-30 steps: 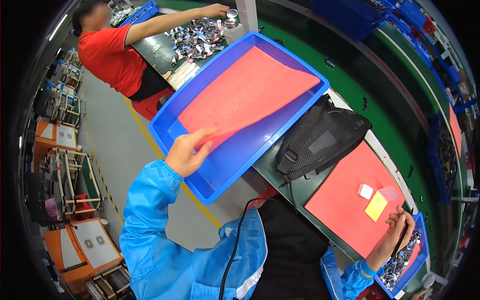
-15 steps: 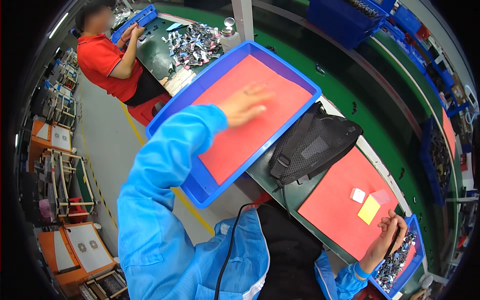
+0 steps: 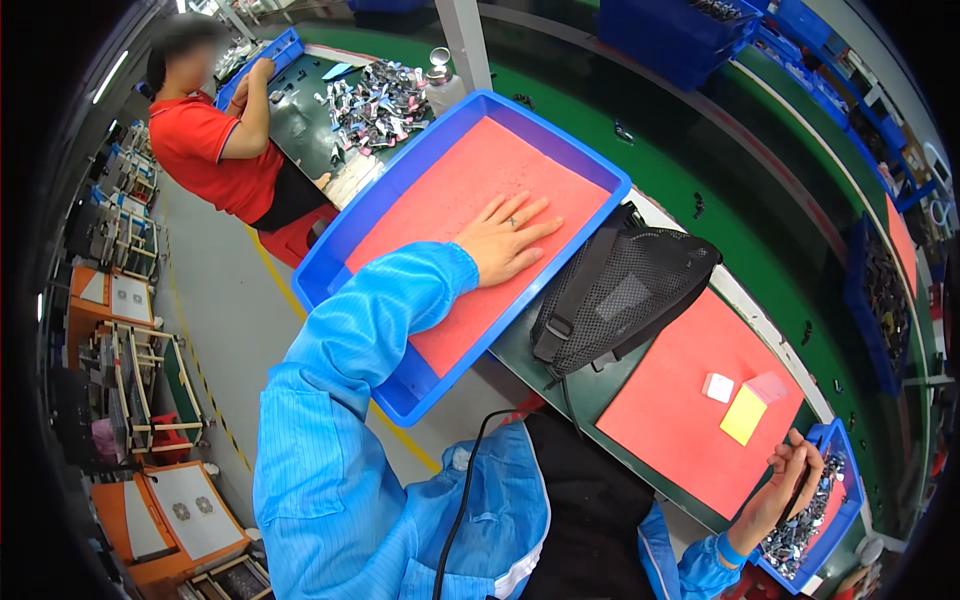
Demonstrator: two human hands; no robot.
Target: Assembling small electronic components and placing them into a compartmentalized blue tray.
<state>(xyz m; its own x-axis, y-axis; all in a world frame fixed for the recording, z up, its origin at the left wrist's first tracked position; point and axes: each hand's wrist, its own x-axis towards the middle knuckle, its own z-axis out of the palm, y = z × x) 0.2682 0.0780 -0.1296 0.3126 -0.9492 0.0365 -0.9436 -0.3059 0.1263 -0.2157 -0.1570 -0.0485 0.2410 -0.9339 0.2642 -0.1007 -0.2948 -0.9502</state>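
My left hand [image 3: 508,238] lies with fingers spread on the red sheet [image 3: 455,205] lining a large blue tray [image 3: 403,392]. Tiny dark specks dot the sheet around and beyond my fingers. Far over to the right, my right hand [image 3: 785,488] is closed around a thin black object [image 3: 798,490], mostly hidden by the fingers, so its kind is unclear. That hand is beside a smaller blue bin [image 3: 848,515] holding many small metal-and-coloured clips [image 3: 795,543]. Just beyond it, a yellow note pad [image 3: 743,415], a pinkish pad [image 3: 768,387] and a small white block [image 3: 717,387] rest on a red mat [image 3: 665,400].
A black mesh bag [image 3: 630,290] sits on the bench between tray and mat. At the far left, a person in red [image 3: 215,150] works beside a heap of clips [image 3: 375,105]. A metal-lidded bottle [image 3: 441,80] stands behind the tray. Blue crates [image 3: 675,40] line the back.
My left hand, blurred in motion before, now rests flat on the tray's sheet. My right hand keeps its grip beside the bin. The other person's hands have risen closer to their head.
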